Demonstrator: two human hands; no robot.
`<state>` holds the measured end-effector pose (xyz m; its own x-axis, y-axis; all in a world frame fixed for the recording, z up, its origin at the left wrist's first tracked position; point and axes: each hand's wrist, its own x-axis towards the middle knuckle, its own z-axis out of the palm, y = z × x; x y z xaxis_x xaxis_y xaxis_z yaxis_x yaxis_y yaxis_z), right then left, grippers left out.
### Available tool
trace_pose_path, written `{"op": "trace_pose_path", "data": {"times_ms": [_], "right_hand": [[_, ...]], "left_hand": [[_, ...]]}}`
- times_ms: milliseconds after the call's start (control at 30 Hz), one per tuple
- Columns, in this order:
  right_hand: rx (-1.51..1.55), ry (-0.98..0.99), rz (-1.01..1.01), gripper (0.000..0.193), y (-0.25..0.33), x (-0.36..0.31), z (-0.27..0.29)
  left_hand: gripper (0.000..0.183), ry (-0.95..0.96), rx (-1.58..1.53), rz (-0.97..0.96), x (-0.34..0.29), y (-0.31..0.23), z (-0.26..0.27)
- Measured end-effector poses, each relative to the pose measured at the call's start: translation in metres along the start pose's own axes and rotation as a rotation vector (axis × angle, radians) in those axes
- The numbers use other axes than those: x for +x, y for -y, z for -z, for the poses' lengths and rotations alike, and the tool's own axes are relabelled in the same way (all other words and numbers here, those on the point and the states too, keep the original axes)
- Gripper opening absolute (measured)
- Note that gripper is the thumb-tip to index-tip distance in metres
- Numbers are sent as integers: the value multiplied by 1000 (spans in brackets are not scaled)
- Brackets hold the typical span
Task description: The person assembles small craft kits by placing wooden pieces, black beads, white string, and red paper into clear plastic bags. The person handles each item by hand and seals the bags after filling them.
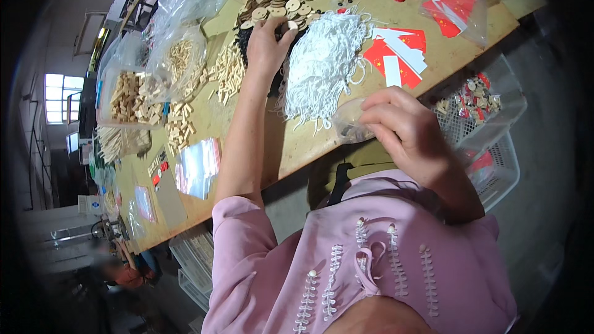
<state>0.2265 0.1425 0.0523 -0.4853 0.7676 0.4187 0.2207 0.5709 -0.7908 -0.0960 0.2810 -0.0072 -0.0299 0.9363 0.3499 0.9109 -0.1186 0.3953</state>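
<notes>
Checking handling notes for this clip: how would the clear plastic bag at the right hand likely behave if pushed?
The clear plastic bag would probably be floppy, since it looks thin and see-through. It is likely light too, as the right hand seems to pinch it only at its edge.

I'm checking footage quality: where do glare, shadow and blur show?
In the head view, the window and plastic sleeves glare; shadow darkens the table right of the left forearm; the lower-left background is dim and blurred; corners go black.
</notes>
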Motion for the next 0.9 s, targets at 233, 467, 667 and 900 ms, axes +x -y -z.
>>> {"op": "trace_pose_path", "data": {"times_ms": [233,467,667,900], "right_hand": [[70,20,41,14,-15,8,16],[101,41,79,12,-18,28,25],[107,81,40,12,-17,24,30],[210,62,34,13,-14,22,33]], "left_hand": [[20,-67,-734,153,-18,-35,18],[14,86,-491,-270,-86,-156,82],[16,93,-574,-271,-70,-136,70],[22,165,-158,-186,51,-47,19]]}}
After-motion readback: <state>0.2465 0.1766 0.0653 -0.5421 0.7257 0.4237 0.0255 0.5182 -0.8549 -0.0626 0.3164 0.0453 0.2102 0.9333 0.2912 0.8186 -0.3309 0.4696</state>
